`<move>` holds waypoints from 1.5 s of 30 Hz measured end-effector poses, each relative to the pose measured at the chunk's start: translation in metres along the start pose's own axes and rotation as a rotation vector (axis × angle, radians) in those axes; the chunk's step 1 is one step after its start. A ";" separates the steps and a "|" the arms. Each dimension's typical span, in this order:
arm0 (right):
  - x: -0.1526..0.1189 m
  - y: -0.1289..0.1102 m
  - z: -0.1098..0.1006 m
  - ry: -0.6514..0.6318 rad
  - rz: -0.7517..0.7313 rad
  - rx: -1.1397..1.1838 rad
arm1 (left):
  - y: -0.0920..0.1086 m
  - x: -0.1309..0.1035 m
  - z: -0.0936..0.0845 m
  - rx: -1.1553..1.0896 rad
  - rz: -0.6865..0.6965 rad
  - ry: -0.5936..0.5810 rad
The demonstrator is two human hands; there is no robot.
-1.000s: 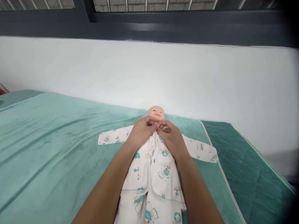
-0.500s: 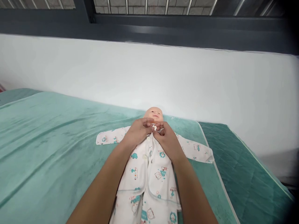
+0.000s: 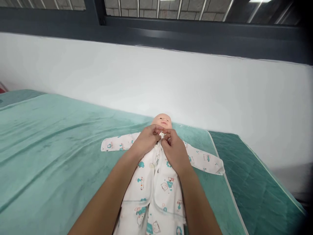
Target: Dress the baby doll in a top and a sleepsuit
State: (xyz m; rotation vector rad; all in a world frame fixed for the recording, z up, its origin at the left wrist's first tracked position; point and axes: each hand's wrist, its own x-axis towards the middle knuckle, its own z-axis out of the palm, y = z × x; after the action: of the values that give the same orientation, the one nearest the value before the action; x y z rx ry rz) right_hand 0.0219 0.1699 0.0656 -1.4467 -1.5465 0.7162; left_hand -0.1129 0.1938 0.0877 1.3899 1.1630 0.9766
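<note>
A baby doll lies on its back, dressed in a white printed baby jacket with its sleeves stretched out to both sides. My left hand pinches the jacket's collar edge just below the doll's chin. From the other side my right hand pinches the opposite collar edge, and the fingertips of both hands nearly meet around a small white spot at the neck. Lower down the front, a pale button shows on the left flap. Printed white trousers show below the hem. My fingers partly hide the neck.
A light green blanket covers the bed, with folds on the left. A darker green quilted cover shows at the right. Behind the doll's head stands a white wall, with a dark window frame above it.
Both hands stay at the collar, and their fingertips have drawn slightly closer together. My right hand's fingers are more curled in. The view has shifted a little.
</note>
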 end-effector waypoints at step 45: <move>-0.002 0.006 -0.002 0.180 -0.055 -0.066 | -0.002 -0.003 -0.005 0.530 0.302 0.116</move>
State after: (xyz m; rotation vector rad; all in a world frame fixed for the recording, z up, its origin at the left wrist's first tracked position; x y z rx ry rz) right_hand 0.0260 0.1686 0.0611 -1.4699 -1.4757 0.4920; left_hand -0.1191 0.1914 0.0864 1.9961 1.3882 1.0074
